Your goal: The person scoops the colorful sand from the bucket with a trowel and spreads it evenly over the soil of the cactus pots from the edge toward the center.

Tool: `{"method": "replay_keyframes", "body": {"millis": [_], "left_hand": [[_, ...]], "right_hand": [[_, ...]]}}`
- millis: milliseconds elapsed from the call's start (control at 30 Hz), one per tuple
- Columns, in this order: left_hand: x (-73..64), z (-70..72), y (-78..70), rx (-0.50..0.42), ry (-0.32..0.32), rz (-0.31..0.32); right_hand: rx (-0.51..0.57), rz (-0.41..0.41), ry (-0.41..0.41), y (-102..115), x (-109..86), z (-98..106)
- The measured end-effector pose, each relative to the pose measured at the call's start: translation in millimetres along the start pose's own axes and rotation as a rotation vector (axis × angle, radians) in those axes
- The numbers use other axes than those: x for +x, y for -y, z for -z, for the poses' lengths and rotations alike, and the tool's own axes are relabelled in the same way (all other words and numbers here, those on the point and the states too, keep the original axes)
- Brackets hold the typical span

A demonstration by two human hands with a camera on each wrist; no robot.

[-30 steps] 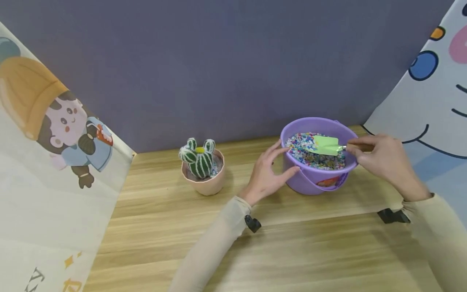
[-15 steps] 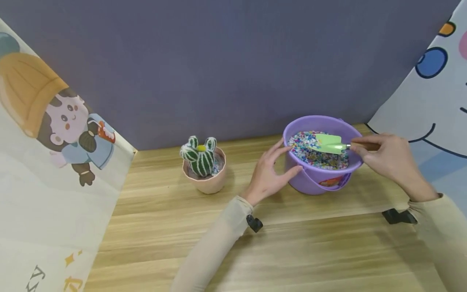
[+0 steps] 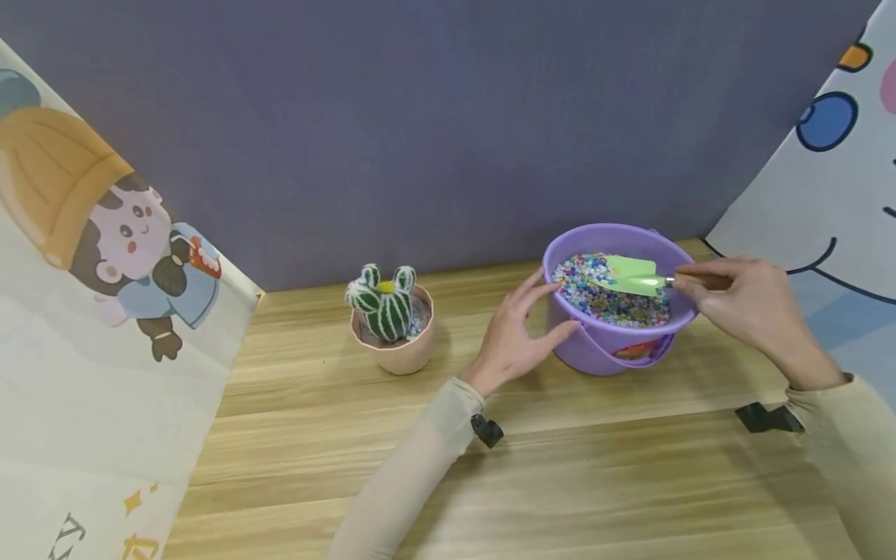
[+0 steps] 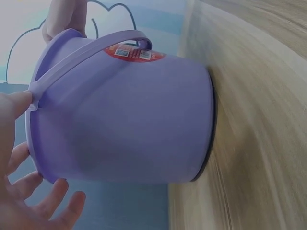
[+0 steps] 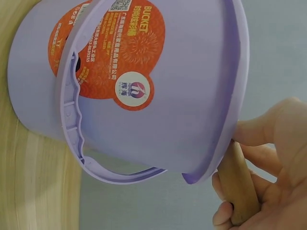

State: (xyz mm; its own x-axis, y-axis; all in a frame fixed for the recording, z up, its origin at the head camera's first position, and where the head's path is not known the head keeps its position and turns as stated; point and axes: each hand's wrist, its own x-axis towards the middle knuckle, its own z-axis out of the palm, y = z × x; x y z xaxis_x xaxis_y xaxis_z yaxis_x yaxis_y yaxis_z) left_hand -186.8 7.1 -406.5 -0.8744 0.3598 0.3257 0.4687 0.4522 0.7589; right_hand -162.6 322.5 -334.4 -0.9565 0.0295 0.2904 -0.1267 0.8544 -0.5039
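A purple bucket (image 3: 595, 350) of small coloured beads (image 3: 581, 292) stands upright on the wooden table. Over its right rim, my right hand (image 3: 752, 311) grips the wooden handle (image 5: 237, 184) of a small trowel. The trowel's light green blade (image 3: 633, 276) lies inside the bucket at the beads, with some beads on its tip. My left hand (image 3: 511, 334) rests lightly spread against the bucket's left side. In the left wrist view, the left thumb (image 4: 21, 101) touches the rim at the handle joint, while the other fingertips lie along the rim below.
A pink pot (image 3: 402, 358) with a knitted cactus (image 3: 387, 311) and some beads stands left of the bucket on the table (image 3: 315, 435). A dark grey wall (image 3: 420, 140) rises behind. Printed white panels (image 3: 98, 404) enclose the left and right sides.
The head view has shifted slightly, putting the bucket a little further right in the picture. Both hands, the trowel and the bucket keep nearly the same places relative to each other.
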Motion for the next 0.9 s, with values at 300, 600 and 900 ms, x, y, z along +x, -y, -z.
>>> {"method": "replay_keyframes", "body": {"millis": [300, 600, 900], "left_hand": [[-8.5, 11.8, 1.8, 0.032, 0.019, 0.047], [-22.0, 25.3, 4.8, -0.046, -0.014, 0.040], [-29.8, 34.6, 5.8, -0.038, -0.048, 0.062]], "right_hand": [[0.015, 0.008, 0.006, 11.0, -2.2, 3.5], [0.012, 0.018, -0.008, 20.9, -3.7, 1.5], [0.031, 0.032, -0.006, 31.6, -1.1, -1.8]]}}
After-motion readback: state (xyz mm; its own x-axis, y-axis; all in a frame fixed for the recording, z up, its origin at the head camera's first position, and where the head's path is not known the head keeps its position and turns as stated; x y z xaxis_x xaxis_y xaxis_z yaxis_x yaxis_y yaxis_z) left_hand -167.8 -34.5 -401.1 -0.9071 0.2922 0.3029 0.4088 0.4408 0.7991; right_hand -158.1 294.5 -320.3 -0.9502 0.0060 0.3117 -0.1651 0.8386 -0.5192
